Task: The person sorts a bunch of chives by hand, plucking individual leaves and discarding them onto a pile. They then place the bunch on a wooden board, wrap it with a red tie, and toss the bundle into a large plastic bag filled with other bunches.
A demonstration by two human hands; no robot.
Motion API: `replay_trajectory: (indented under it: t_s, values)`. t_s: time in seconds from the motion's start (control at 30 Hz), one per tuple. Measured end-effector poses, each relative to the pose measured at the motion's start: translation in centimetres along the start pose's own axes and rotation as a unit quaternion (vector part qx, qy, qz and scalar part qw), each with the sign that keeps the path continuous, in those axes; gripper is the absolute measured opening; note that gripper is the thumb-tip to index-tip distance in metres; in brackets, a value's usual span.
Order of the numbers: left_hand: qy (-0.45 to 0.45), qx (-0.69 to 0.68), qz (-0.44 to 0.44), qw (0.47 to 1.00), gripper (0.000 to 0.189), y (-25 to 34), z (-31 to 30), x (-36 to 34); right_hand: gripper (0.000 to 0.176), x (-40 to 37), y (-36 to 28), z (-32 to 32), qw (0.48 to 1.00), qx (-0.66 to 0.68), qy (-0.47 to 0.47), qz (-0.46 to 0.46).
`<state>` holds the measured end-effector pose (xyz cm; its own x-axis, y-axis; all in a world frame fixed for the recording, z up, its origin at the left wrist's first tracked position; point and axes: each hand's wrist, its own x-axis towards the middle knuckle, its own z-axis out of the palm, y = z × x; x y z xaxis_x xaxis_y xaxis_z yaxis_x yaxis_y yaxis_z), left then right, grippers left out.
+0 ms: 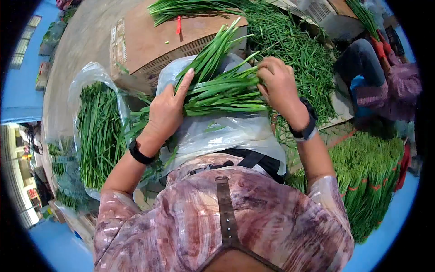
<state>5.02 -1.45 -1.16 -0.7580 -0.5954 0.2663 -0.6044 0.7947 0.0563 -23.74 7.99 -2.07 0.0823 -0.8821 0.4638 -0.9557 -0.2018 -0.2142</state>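
Note:
A loose bunch of garlic chives (222, 100) lies across my lap, its pale stem ends toward the right. My left hand (168, 109) is wrapped round the leafy part, thumb pointing up along the leaves. At the stem end, my right hand (277, 85) has its fingers bent in a pinch on a few stems. Another clump of chives (210, 56) slants upward above my left thumb, its pale ends away from me. Beneath the bunch, a clear plastic sheet (217, 136) covers my lap.
Ahead stands a cardboard box (149, 43) with chives and a red tie (179, 25) on top. A large chive heap (290, 59) spreads right of it. A filled plastic bag (97, 131) stands left, tied bundles (367, 181) right. Another person (385, 81) sits at right.

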Motion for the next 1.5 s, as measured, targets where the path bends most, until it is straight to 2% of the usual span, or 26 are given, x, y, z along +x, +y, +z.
replay_trajectory:
  t_s: [0.03, 0.13, 0.17, 0.27, 0.3, 0.33, 0.4, 0.5, 0.6, 0.63, 0.73, 0.77, 0.87, 0.93, 1.0, 1.1, 1.2, 1.23, 1.33, 1.47, 1.5]
  values:
    - [0.006, -0.002, -0.01, 1.0, 0.079, -0.1, 0.1, -0.3, 0.039, -0.4, -0.5, -0.9, 1.0, 0.018, -0.015, -0.015]
    - [0.009, -0.014, -0.023, 1.0, 0.082, 0.0, 0.3, -0.8, 0.031, -1.2, -1.4, -5.1, 0.975, 0.131, -0.171, 0.049]
    - [0.007, -0.018, -0.018, 1.0, 0.083, 0.1, 0.3, -0.8, 0.022, -1.3, -0.9, -5.0, 0.988, 0.124, -0.085, 0.022]
    - [0.003, -0.022, -0.001, 1.0, 0.084, -0.4, 0.3, -0.3, 0.017, -0.3, 0.2, -5.4, 0.93, 0.297, -0.117, 0.182]
    - [-0.003, -0.025, 0.005, 1.0, 0.084, -0.3, 0.3, -0.4, 0.017, 0.8, 0.6, -4.9, 0.922, 0.322, -0.084, 0.198]
    - [-0.003, -0.047, 0.005, 0.999, 0.084, -0.4, 0.4, -0.4, 0.018, 1.8, 1.9, -4.0, 0.911, 0.34, -0.097, 0.213]
    - [0.001, -0.091, 0.003, 0.996, 0.085, -0.6, 0.7, -0.1, 0.017, 3.4, 4.5, -1.5, 0.913, 0.358, -0.085, 0.176]
    - [-0.006, -0.116, 0.008, 0.993, 0.086, -0.9, 0.3, -0.3, 0.017, 6.1, 5.6, -0.4, 0.885, 0.4, -0.128, 0.202]
    - [-0.071, -0.078, 0.011, 0.994, 0.085, -0.8, -0.7, -0.1, 0.02, 8.0, 6.0, 1.5, 0.905, 0.37, -0.104, 0.18]
    - [-0.085, -0.066, 0.018, 0.994, 0.083, -0.7, -1.1, 0.1, 0.032, 8.3, 5.7, 1.9, 0.902, 0.355, -0.113, 0.217]
    - [-0.11, -0.042, 0.018, 0.993, 0.079, 0.0, -1.4, 0.4, 0.045, 7.3, 5.0, 3.6, 0.936, 0.234, 0.061, 0.256]
    - [-0.106, -0.04, 0.004, 0.994, 0.078, 0.2, -1.3, 0.3, 0.05, 6.1, 5.0, 3.1, 0.962, 0.104, 0.085, 0.239]
    - [-0.081, -0.042, -0.017, 0.996, 0.074, 0.4, -1.0, 0.1, 0.045, 2.0, 4.0, 1.9, 0.941, 0.224, 0.058, 0.248]
    - [-0.069, -0.045, -0.023, 0.996, 0.073, 0.7, -0.6, 0.0, 0.028, -0.8, 1.4, 1.2, 0.98, 0.145, -0.078, 0.112]
    - [-0.067, -0.038, -0.028, 0.997, 0.073, 0.7, -0.4, -0.1, 0.018, -3.1, -1.3, -1.0, 0.966, 0.157, -0.202, 0.032]
    - [-0.038, -0.05, -0.018, 0.998, 0.07, 0.7, -0.2, -0.2, 0.016, -4.4, -2.6, -3.2, 0.954, 0.215, -0.2, 0.052]
    - [-0.037, -0.049, -0.009, 0.998, 0.069, 1.0, -0.3, -0.2, 0.014, -4.7, -1.7, -1.4, 0.949, 0.233, -0.166, 0.135]
    - [-0.042, -0.044, -0.014, 0.998, 0.069, 1.1, -0.4, -0.2, 0.016, -4.4, -1.3, -0.6, 0.934, 0.276, -0.146, 0.175]
    - [-0.016, -0.044, 0.008, 0.999, 0.069, 0.9, -0.3, -0.4, 0.019, -3.0, -1.1, 0.4, 0.935, 0.265, -0.157, 0.177]
    - [-0.025, -0.036, -0.001, 0.999, 0.069, 0.8, -0.3, -0.5, 0.028, -1.9, -0.4, 2.0, 0.955, 0.227, -0.189, -0.002]
    - [-0.021, -0.032, 0.002, 0.999, 0.069, 0.8, -0.2, -0.5, 0.024, -1.7, -0.4, 2.0, 0.952, 0.216, -0.218, -0.011]
